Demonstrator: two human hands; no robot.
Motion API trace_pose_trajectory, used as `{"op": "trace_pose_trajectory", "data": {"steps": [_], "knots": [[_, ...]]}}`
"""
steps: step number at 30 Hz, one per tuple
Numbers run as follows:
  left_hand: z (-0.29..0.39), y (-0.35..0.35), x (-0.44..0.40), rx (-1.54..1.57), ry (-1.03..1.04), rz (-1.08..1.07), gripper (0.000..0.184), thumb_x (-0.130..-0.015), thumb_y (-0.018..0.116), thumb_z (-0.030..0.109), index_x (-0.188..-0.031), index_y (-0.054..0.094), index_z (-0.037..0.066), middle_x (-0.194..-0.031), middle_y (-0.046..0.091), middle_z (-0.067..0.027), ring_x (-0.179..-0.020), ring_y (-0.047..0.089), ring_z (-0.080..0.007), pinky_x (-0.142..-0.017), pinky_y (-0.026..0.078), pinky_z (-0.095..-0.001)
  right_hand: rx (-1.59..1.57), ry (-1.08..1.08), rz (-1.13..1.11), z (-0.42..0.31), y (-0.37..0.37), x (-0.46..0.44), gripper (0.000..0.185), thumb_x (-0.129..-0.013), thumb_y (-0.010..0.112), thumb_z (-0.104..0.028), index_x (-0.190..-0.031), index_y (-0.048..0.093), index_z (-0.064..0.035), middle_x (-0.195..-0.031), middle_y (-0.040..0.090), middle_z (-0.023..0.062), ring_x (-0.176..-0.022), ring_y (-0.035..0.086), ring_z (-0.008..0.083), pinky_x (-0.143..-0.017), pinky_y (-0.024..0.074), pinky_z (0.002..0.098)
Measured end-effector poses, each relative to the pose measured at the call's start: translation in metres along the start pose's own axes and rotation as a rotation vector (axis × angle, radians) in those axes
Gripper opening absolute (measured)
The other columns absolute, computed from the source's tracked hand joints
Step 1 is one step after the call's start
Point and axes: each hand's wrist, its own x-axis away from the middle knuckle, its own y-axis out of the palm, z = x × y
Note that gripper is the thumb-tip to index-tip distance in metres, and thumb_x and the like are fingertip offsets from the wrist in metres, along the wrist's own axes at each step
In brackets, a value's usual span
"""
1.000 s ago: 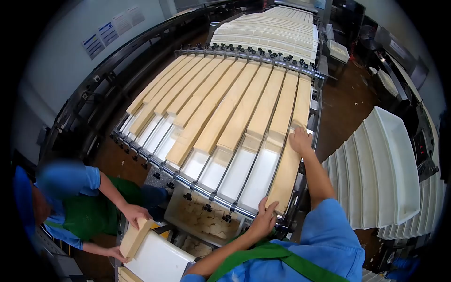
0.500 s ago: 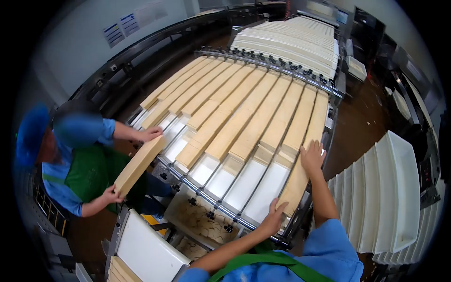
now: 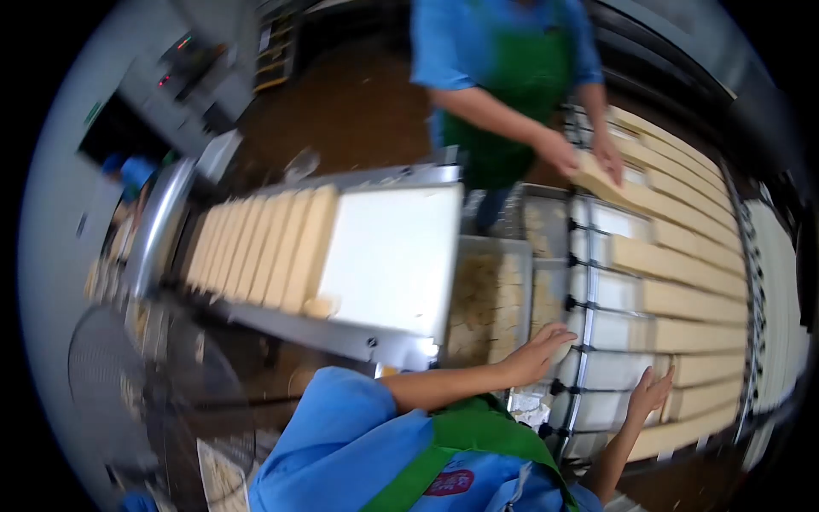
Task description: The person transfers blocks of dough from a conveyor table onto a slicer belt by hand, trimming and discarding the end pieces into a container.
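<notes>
My left hand (image 3: 537, 356) is over the near rail of the lane table, fingers stretched out; a pale patch under the fingertips is too blurred to name. Farther right, my right hand (image 3: 650, 396) has its fingers apart, close to the end of a long pale tan bar (image 3: 704, 401). Another tan bar (image 3: 678, 437) lies in the outermost lane beside my right forearm. Both hands are above or at the white lane bottoms (image 3: 601, 401). Motion blur hides whether my right fingertips touch the bar.
Across the table a co-worker's hands (image 3: 584, 160) hold one end of a tan bar (image 3: 627, 189). A white conveyor (image 3: 392, 256) to the left carries a row of tan bars (image 3: 264, 247). Between them stands a bin (image 3: 478, 311) of broken pieces. A round mesh guard (image 3: 153, 375) is at lower left.
My view has swung left, bringing the conveyor in. Both my hands have come off the outermost bar. The co-worker's bar, held beside the table before, now lies over the lanes.
</notes>
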Motion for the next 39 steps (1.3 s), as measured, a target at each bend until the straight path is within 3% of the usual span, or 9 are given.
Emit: {"op": "trace_pose_trajectory", "data": {"steps": [1,10,14,17,21,24,30,34,39], "knots": [[-0.014,-0.008,0.008,-0.281,0.02,0.138,0.056,-0.078,0.048,-0.004,-0.132,0.044,0.009,-0.137,0.032,-0.0226,-0.129,0.032,-0.0404,-0.107,0.03,-0.0416,-0.067,-0.051,0.013,-0.027,0.004,0.004,0.067,-0.09,0.055,-0.04,-0.142,0.034,-0.0036,-0.143,0.037,0.0206,-0.132,0.033,0.0384,-0.107,0.0258,0.0513],[-0.052,-0.185,0.138,-0.621,-0.286,1.009,0.051,-0.077,0.063,0.005,-0.125,0.047,0.001,-0.122,0.049,-0.0213,-0.122,0.039,-0.0395,-0.103,0.032,-0.047,-0.393,-0.759,-0.19,-0.232,0.067,0.035,0.057,-0.082,0.064,-0.025,-0.129,0.046,0.003,-0.127,0.051,0.0253,-0.12,0.045,0.0427,-0.102,0.0339,0.0475],[-0.06,-0.271,0.239,-0.969,-0.859,1.326,0.064,-0.078,0.07,0.021,-0.128,0.041,-0.004,-0.127,0.039,-0.0292,-0.117,0.038,-0.0443,-0.103,0.03,-0.0465,-0.313,-0.916,-0.308,-0.319,0.093,0.077,0.052,-0.081,0.065,-0.025,-0.126,0.051,-0.0027,-0.131,0.049,0.023,-0.125,0.041,0.0421,-0.104,0.0306,0.0498],[-0.068,-0.31,0.29,-0.735,-1.045,1.477,0.071,-0.073,0.074,0.022,-0.128,0.039,-0.005,-0.127,0.037,-0.0275,-0.12,0.035,-0.0433,-0.103,0.032,-0.0464,-0.315,-0.976,-0.456,-0.384,0.11,0.112,0.049,-0.08,0.066,-0.027,-0.123,0.055,-0.0057,-0.134,0.047,0.0217,-0.128,0.038,0.0407,-0.105,0.0288,0.0499],[-0.086,-0.337,0.309,-0.609,-1.02,1.263,0.082,-0.067,0.078,0.024,-0.129,0.033,-0.007,-0.121,0.035,-0.0301,-0.114,0.038,-0.0448,-0.1,0.035,-0.0463,-0.369,-1.095,-0.498,-0.473,0.124,0.164,0.037,-0.078,0.067,-0.021,-0.112,0.062,-0.0069,-0.131,0.05,0.0214,-0.125,0.041,0.0416,-0.104,0.0324,0.0498],[-0.08,-0.345,0.303,-0.571,-0.963,1.163,0.082,-0.066,0.079,0.023,-0.128,0.033,-0.006,-0.12,0.035,-0.0299,-0.112,0.04,-0.0448,-0.097,0.039,-0.0456,-0.367,-1.052,-0.624,-0.529,0.157,0.203,0.047,-0.079,0.065,-0.026,-0.122,0.057,-0.0073,-0.138,0.044,0.0215,-0.132,0.031,0.041,-0.105,0.0224,0.0539],[-0.071,-0.351,0.293,-0.592,-0.966,1.021,0.087,-0.067,0.079,0.028,-0.129,0.029,-0.006,-0.116,0.041,-0.0302,-0.1,0.051,-0.0489,-0.086,0.047,-0.0498,-0.156,-1.018,-0.696,-0.651,0.171,0.262,0.075,-0.085,0.057,-0.046,-0.14,0.035,-0.0001,-0.147,0.031,0.019,-0.136,0.024,0.035,-0.108,0.0202,0.0481],[-0.072,-0.355,0.293,-0.675,-0.995,0.939,0.09,-0.07,0.077,0.034,-0.131,0.027,-0.009,-0.113,0.046,-0.031,-0.091,0.058,-0.0463,-0.076,0.052,-0.0482,-0.116,-1.027,-0.7,-0.726,0.175,0.287,0.071,-0.09,0.043,-0.056,-0.147,0.027,-0.0172,-0.153,0.016,0.0192,-0.136,0.026,0.0351,-0.107,0.0252,0.047],[-0.074,-0.355,0.295,-0.74,-1.041,0.836,0.099,-0.07,0.074,0.046,-0.133,0.025,-0.013,-0.112,0.049,-0.0297,-0.09,0.06,-0.0428,-0.073,0.053,-0.0466,-0.081,-1.003,-0.799,-0.788,0.169,0.302,0.071,-0.088,0.045,-0.059,-0.147,0.029,-0.0227,-0.155,0.013,0.0187,-0.135,0.031,0.036,-0.106,0.0311,0.0455]]}}
